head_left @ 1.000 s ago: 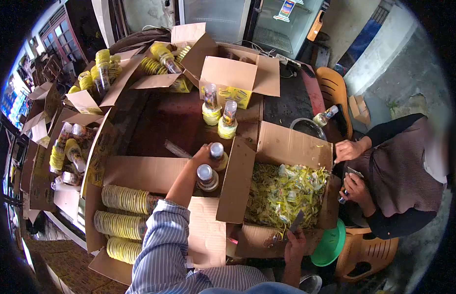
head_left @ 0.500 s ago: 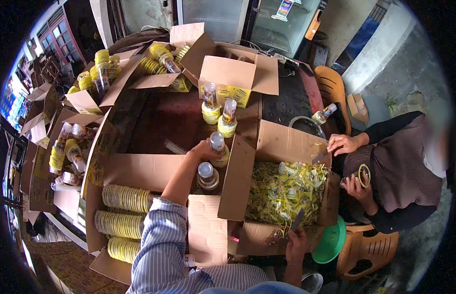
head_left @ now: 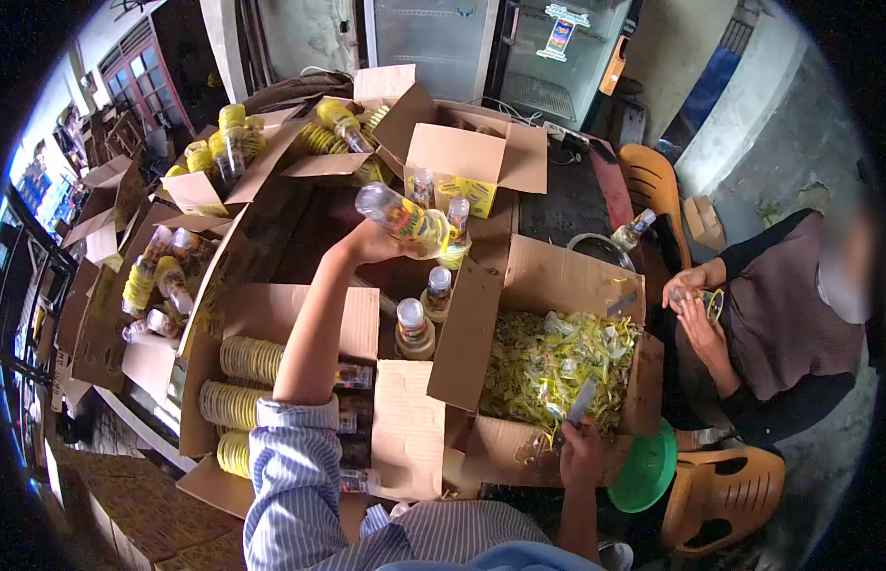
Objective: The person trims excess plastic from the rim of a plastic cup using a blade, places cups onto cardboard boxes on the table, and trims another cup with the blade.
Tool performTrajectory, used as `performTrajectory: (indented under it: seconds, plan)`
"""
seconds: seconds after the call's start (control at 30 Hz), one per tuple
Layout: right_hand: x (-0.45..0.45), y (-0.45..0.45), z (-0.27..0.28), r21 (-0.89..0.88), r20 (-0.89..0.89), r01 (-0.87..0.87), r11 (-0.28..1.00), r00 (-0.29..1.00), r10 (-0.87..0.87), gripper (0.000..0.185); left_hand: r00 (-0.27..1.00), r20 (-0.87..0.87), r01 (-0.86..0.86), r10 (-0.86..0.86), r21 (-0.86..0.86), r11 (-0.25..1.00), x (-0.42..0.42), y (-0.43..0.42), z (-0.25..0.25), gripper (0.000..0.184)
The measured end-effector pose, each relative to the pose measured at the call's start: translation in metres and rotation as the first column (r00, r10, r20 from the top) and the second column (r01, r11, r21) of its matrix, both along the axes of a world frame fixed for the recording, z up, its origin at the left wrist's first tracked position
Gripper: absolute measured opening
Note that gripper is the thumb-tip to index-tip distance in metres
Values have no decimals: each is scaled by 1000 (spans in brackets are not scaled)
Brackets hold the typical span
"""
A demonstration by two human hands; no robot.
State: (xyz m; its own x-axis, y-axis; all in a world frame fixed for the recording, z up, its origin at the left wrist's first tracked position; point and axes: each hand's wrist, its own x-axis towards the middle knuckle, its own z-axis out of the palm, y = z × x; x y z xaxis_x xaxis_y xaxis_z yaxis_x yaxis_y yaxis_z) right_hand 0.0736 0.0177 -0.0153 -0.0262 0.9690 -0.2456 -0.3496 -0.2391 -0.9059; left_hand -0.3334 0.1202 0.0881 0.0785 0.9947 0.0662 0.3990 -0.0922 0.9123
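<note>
My left hand (head_left: 368, 244) is closed around a stack of clear printed plastic cups (head_left: 397, 211) with yellow rims, held tilted above the table. Near it, several similar cup stacks (head_left: 438, 293) stand upside down on the table. My right hand (head_left: 581, 452) grips a knife (head_left: 583, 400), its blade pointing up over the near edge of a cardboard box (head_left: 460, 333). Yellow and clear plastic shavings (head_left: 547, 366) fill that box. To its left, an open carton (head_left: 371, 419) holds rows of yellow-rimmed cups (head_left: 238, 404) lying on their sides.
Across the box, a co-worker (head_left: 781, 314) handles a cup with both hands. Another knife (head_left: 622, 305) rests at the box's far wall. More cartons of cups (head_left: 167, 276) stand left and behind. A green basin (head_left: 646, 471) and an orange chair (head_left: 724, 500) are at right.
My left hand has risen away from the standing stacks and now holds a tilted cup stack. My right hand's knife has shifted slightly. The co-worker's knife has left their hand.
</note>
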Motion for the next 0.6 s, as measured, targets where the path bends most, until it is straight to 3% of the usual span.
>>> performTrajectory:
  seconds: [0.1,0.13,0.23,0.27,0.3,0.33,0.37,0.4,0.43,0.5,0.53,0.57,0.6]
  plan:
    - [2,7,1,30,-51,-74,997,996,76,16,999,47,20,-24,94,995,18,-22,4,36]
    - [2,8,4,20,-80,-100,995,992,101,15,998,34,42,-44,56,998,27,-30,10,46]
    - [6,9,23,52,-99,-159,986,982,164,13,998,59,-2,-10,201,980,74,-42,10,60]
    - [11,9,30,65,-93,-183,981,978,188,13,997,67,25,-36,160,987,89,-41,0,66]
    - [20,9,34,78,-87,-203,976,974,210,14,999,13,35,-39,207,978,108,-39,-7,67]
    - [32,10,32,174,29,-258,950,966,257,16,998,-63,28,-12,262,965,132,-39,-10,66]
    - [41,12,28,160,-36,-238,958,969,246,17,991,-135,27,17,318,948,157,-39,-13,65]
    - [48,15,25,147,-100,-217,965,967,233,17,975,-221,92,20,484,870,179,-38,-11,62]
    - [55,19,26,133,-161,-197,971,963,217,18,940,-342,177,2,491,853,196,-37,-19,74]
    - [79,28,17,181,-137,-183,966,968,209,20,953,-301,125,7,413,902,232,-47,-28,68]
    - [91,28,19,172,-70,-174,970,980,188,20,888,-450,129,95,442,888,247,-48,-41,66]
    - [102,31,22,169,-5,-167,972,985,170,20,980,-198,61,0,303,951,258,-54,-50,67]
    - [114,35,17,184,40,-114,976,993,109,19,993,-117,52,-24,246,968,266,-58,-68,70]
